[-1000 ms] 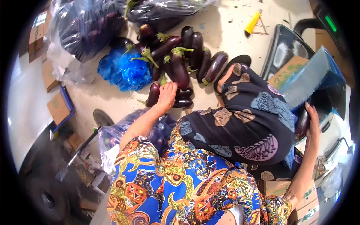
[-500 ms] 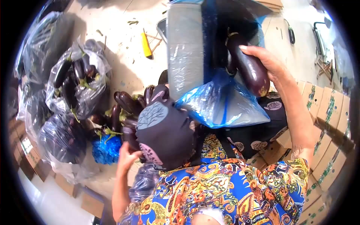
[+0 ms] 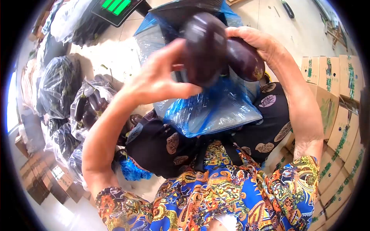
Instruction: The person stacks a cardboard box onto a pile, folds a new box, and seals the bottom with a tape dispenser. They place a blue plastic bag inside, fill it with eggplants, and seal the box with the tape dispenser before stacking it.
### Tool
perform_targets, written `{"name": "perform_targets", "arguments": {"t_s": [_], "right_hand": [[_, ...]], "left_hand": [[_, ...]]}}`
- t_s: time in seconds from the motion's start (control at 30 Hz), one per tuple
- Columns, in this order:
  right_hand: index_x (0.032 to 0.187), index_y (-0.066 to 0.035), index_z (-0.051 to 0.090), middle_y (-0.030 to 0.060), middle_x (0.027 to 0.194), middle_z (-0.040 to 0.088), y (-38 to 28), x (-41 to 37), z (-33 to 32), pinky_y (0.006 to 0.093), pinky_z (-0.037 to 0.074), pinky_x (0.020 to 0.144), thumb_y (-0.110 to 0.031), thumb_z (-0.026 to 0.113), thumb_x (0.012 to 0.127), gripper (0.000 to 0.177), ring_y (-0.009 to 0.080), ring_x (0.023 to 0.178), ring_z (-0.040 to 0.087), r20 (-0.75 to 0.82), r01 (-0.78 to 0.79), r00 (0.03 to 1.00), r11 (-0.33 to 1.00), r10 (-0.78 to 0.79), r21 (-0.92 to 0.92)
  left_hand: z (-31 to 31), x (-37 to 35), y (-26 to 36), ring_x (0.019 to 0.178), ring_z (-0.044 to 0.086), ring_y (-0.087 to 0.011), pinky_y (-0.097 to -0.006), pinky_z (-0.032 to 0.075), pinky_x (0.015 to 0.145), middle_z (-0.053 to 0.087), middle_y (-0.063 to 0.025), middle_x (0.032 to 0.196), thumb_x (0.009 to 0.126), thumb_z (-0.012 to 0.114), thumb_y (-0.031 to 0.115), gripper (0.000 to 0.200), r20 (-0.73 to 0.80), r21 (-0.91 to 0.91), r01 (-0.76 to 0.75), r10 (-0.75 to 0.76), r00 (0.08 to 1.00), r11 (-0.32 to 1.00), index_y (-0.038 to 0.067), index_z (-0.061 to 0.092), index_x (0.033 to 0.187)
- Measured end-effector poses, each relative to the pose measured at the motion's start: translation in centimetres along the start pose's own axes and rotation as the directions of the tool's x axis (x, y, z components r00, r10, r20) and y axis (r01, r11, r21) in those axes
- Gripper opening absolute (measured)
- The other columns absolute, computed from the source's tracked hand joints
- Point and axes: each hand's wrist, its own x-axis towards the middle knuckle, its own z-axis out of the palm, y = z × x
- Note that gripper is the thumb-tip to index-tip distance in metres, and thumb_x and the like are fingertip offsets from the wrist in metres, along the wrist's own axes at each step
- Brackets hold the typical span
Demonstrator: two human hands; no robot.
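A large dark eggplant point(image 3: 206, 46), blurred by motion, is gripped between the fingers and thumb of my left hand point(image 3: 158, 79). My right hand point(image 3: 256, 42) has its fingers over the upper end of a second eggplant point(image 3: 246, 59). The two eggplants overlap in this view, over an open box lined with blue plastic film point(image 3: 216, 113). The box's inside is mostly hidden behind them. My legs in dark patterned trousers point(image 3: 162, 148) are on either side of the box.
Clear bags of eggplants point(image 3: 92, 102) and other filled bags point(image 3: 58, 86) crowd the left. A device with a lit green display point(image 3: 115, 4) is at the top. Cardboard boxes point(image 3: 333, 75) line the right. A lone eggplant point(image 3: 288, 9) lies on the far floor.
My left hand has come up from the eggplant pile at the left to the box, carrying an eggplant. My right hand keeps its eggplant over the box. The view has shifted.
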Motion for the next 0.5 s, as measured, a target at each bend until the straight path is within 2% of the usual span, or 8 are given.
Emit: {"name": "perform_targets", "arguments": {"t_s": [0.03,0.1,0.13,0.27,0.3,0.4,0.43,0.5], "right_hand": [[0.106,-0.005,0.067,0.0125,0.099,0.067,0.6,-0.1,-0.5,0.0324,0.054,0.078,-0.042,0.074,0.078,0.046,0.0203,0.085,0.066,0.072,0.203,0.977,0.979,-0.2,-0.022],[0.125,-0.001,0.055,0.0177,0.118,0.059,-0.9,-0.2,-0.3,0.0344,0.048,0.093,-0.044,0.073,0.078,0.066,0.0214,0.106,0.06,0.03,0.042,0.999,0.953,-0.035,-0.3],[0.134,0.0,0.049,0.0202,0.128,0.055,-1.4,-0.1,-0.3,0.0353,0.044,0.1,-0.046,0.072,0.078,0.076,0.022,0.116,0.056,-0.01,-0.044,0.999,0.903,0.044,-0.427],[0.141,-0.004,0.044,0.0129,0.145,0.043,-0.5,0.6,1.1,0.0317,0.038,0.106,-0.058,0.074,0.07,0.094,0.0226,0.129,0.045,-0.113,-0.068,0.993,0.642,-0.029,-0.764],[0.138,-0.013,0.051,0.01,0.146,0.043,-1.1,0.1,1.8,0.0297,0.035,0.109,-0.051,0.068,0.08,0.072,0.0214,0.134,0.04,-0.143,-0.136,0.989,0.636,0.041,-0.76],[0.129,-0.022,0.061,0.0085,0.144,0.045,-1.4,0.3,0.9,0.0305,0.034,0.11,-0.034,0.058,0.091,0.04,0.0211,0.133,0.041,-0.053,-0.016,0.998,0.705,-0.032,-0.709],[0.109,-0.01,0.067,0.0119,0.11,0.065,0.3,1.2,-0.3,0.0365,0.045,0.089,-0.06,0.059,0.08,0.058,0.0236,0.101,0.06,-0.007,0.193,0.966,0.741,-0.258,-0.643],[0.109,-0.011,0.068,0.0114,0.11,0.065,0.1,0.6,-0.3,0.036,0.045,0.09,-0.059,0.059,0.08,0.057,0.0234,0.1,0.06,0.019,0.214,0.965,0.74,-0.262,-0.637]], "left_hand": [[1.1,1.7,-1.1,0.091,0.063,-0.0279,-0.0379,0.048,0.087,0.064,-0.0144,0.095,0.062,0.076,0.015,0.056,0.051,0.128,-0.056,0.049,0.997,0.99,0.0,0.053,0.111],[2.7,3.7,-3.6,0.088,0.062,-0.0351,-0.0408,0.049,0.08,0.061,-0.0222,0.091,0.061,0.074,0.014,0.056,0.15,0.232,-0.117,0.083,0.985,0.966,-0.003,0.05,0.109],[2.9,4.3,-4.0,0.1,0.062,-0.026,-0.0369,0.047,0.091,0.064,-0.0164,0.106,0.061,0.074,0.011,0.066,0.214,0.301,-0.034,-0.033,0.976,0.953,0.0,0.05,0.122],[3.9,3.7,-6.6,0.103,0.059,-0.0373,-0.0395,0.046,0.093,0.06,-0.0232,0.104,0.056,0.073,0.014,0.07,0.304,0.427,-0.135,-0.002,0.953,0.894,-0.001,0.05,0.12],[4.1,3.4,-6.6,0.104,0.058,-0.0384,-0.041,0.046,0.093,0.06,-0.0236,0.105,0.056,0.073,0.014,0.067,0.325,0.438,-0.125,-0.027,0.945,0.89,-0.002,0.05,0.117],[5.1,3.5,-6.5,0.102,0.06,-0.0407,-0.0444,0.049,0.087,0.061,-0.0251,0.107,0.06,0.072,0.02,0.061,0.315,0.644,-0.059,-0.195,0.929,0.763,-0.003,0.052,0.113],[5.6,4.0,-6.6,0.102,0.06,-0.0402,-0.0445,0.05,0.086,0.061,-0.0247,0.107,0.061,0.072,0.021,0.062,0.319,0.696,-0.036,-0.264,0.91,0.717,-0.003,0.052,0.114],[6.9,6.1,-7.0,0.101,0.062,-0.0392,-0.0446,0.052,0.083,0.062,-0.0238,0.109,0.062,0.072,0.023,0.063,0.312,0.786,0.0,-0.396,0.864,0.618,-0.004,0.052,0.116]]}}
